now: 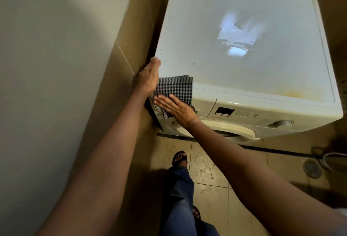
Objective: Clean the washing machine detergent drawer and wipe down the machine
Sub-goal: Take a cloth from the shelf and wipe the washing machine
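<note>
The white front-loading washing machine point(244, 48) fills the upper right of the frame, its flat top bare and shiny with a bright reflection near the middle. A black-and-white checked cloth point(175, 87) is draped over the machine's front left corner, part on the top and part hanging down over the front panel, covering the spot at the left end of the panel; the detergent drawer itself cannot be made out beneath it.

The right hand point(173, 108) lies flat on the cloth against the front panel, fingers point(161, 101) straight, close together and pointing toward the left of the frame, pressing rather than gripping. The left hand point(149, 77) stands edge-on at the machine's left side, fingers point(155, 61) extended and together, their tips touching the top left edge; the heel of the hand meets the cloth's left border. Neither hand closes around anything.

Right of the cloth on the front panel sit a small display point(224, 112) and a round dial point(282, 123), with the door rim point(216, 128) curving below. The gap between the machine and the tan tiled wall point(131, 35) at left is narrow and dark. The tiled floor point(210, 170) in front is open, with a drain point(311, 169) at lower right and the person's sandalled foot point(179, 158) at bottom centre.
</note>
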### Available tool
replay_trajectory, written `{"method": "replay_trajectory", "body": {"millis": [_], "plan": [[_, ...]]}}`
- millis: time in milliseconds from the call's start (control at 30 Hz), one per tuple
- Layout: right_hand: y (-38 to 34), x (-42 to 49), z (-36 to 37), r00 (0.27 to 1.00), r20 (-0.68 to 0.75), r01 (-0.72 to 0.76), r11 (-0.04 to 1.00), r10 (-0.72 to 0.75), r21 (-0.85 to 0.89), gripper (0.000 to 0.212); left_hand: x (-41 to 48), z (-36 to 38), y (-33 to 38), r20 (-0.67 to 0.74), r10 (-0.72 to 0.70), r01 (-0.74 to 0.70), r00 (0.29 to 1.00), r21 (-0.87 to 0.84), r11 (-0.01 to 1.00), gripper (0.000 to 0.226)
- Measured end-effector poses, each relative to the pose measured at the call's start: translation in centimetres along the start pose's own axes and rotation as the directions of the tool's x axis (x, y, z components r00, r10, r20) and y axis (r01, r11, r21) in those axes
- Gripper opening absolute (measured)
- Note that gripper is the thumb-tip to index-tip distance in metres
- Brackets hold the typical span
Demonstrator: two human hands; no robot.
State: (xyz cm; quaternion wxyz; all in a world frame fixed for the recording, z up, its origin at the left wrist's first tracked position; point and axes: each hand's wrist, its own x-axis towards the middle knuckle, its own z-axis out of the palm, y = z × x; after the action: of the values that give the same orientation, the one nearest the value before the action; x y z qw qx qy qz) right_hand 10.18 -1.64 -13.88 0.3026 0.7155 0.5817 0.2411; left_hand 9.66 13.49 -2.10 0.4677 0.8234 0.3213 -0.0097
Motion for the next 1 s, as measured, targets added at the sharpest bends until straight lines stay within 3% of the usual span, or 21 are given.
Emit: {"method": "replay_trajectory", "body": {"millis": [167,267,367,467,567,633,767,900,1000], "plan": [[2.0,-5.3,1.6,0.971,0.17,0.193,0.969,-0.167,-0.153,0.09,0.0,0.1,0.4,0.004,-0.001,0.001,1.0,0.048,0.999,0.058],[3.6,-10.2,2.9,0.911,0.277,0.32,0.947,-0.306,-0.004,0.083,0.0,-0.2,0.7,0.019,-0.021,0.021,1.0,0.012,1.0,0.058],[5.9,-12.2,3.2,0.905,0.372,0.111,0.958,-0.207,0.263,0.083,0.5,-0.4,0.7,0.009,-0.058,0.058,0.998,-0.03,0.998,0.059],[6.5,-12.3,3.2,0.897,0.41,-0.027,0.907,-0.164,0.421,0.068,1.1,-0.5,0.3,0.017,-0.064,0.065,0.998,-0.087,0.994,0.06],[7.3,-7.7,-0.2,0.963,0.254,-0.209,0.846,0.091,0.49,0.082,2.0,-0.7,-0.5,-0.014,-0.09,0.087,0.996,-0.155,0.984,0.063],[7.2,-3.5,-1.5,0.97,0.175,-0.242,0.768,0.171,0.594,0.081,2.9,-0.7,-1.2,0.003,-0.104,0.103,0.995,-0.225,0.969,0.067],[9.6,4.8,-3.3,0.929,0.339,-0.365,0.53,0.15,0.765,0.091,3.9,-0.6,-1.4,-0.038,-0.122,0.092,0.992,-0.456,0.885,0.057],[13.1,7.1,0.0,0.857,0.46,-0.514,0.347,0.232,0.784,0.085,3.4,0.1,-0.9,-0.165,-0.108,0.038,0.98,-0.378,0.925,0.05],[17.5,5.7,4.3,0.762,0.553,-0.644,0.305,0.338,0.702,0.081,3.7,0.7,-0.6,-0.207,-0.022,-0.028,0.978,-0.234,0.972,0.043]]}}
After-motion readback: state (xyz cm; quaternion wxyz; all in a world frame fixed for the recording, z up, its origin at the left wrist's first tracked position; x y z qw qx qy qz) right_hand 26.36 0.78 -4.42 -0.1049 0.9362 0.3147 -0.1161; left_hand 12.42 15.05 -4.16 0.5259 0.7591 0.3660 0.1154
